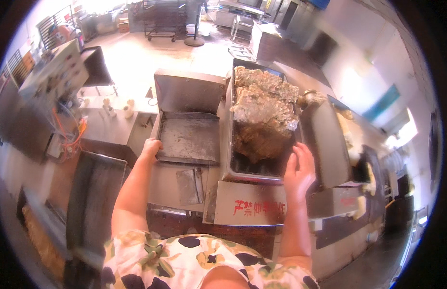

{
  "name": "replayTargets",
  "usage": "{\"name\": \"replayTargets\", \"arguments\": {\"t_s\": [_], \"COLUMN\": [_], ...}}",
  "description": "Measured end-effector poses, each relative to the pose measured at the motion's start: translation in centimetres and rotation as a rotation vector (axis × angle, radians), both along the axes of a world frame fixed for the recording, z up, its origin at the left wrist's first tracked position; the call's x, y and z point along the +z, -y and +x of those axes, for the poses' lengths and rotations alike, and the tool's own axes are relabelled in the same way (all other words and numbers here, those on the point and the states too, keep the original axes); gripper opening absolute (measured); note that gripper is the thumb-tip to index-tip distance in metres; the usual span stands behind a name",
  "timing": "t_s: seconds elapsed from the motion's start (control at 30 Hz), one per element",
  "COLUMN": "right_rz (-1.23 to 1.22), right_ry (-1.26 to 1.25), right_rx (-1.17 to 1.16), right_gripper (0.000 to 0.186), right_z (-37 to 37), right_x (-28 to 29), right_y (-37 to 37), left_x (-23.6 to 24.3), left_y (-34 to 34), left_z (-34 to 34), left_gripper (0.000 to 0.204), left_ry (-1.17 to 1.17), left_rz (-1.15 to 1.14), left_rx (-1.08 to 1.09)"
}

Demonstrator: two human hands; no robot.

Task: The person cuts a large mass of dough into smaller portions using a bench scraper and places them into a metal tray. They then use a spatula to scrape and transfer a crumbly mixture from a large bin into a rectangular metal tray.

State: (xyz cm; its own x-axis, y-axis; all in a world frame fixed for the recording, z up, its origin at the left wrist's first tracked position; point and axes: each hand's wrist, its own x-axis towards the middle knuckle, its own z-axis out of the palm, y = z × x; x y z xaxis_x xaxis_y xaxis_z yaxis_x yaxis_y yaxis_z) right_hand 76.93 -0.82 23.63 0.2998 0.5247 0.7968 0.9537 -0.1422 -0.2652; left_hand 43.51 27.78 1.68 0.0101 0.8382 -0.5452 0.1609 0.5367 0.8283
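Observation:
My left hand (153,148) is closed over the left rim of a shallow metal tray (189,137), whose back plate rises at the far side. The tray has a dull, stained floor. To its right stands a deep dark bin (227,149) holding large, crumbly, light-brown blocks (262,108); their underside is darker. My right hand (300,168) is at the bin's near right corner, fingers stretched out and thumb apart. Whether its fingers touch the bin wall, I cannot tell. A flat metal plate (188,186) lies just in front of the tray.
A metal panel with red writing (250,204) sits below the bin. Right of the bin is an upright metal plate (324,144). Control box (55,77) and orange hoses (78,132) are at left, above an empty-looking metal trough (96,197). A rack (164,19) stands far back.

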Motion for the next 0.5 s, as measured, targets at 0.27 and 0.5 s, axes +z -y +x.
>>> {"name": "replayTargets", "arguments": {"t_s": [0.27,0.5], "right_rz": [0.047,0.011], "right_ry": [-0.024,-0.007], "right_rx": [0.027,0.020], "right_gripper": [0.011,0.014], "right_z": [0.8,2.6], "right_x": [0.6,0.9], "right_y": [-1.0,-1.1], "left_x": [1.7,20.7], "left_y": [-5.7,-6.9], "left_z": [5.7,23.5], "left_gripper": [0.039,0.039], "left_ry": [-0.783,0.137], "left_rz": [0.674,0.990], "left_rx": [-0.215,-0.373]}}
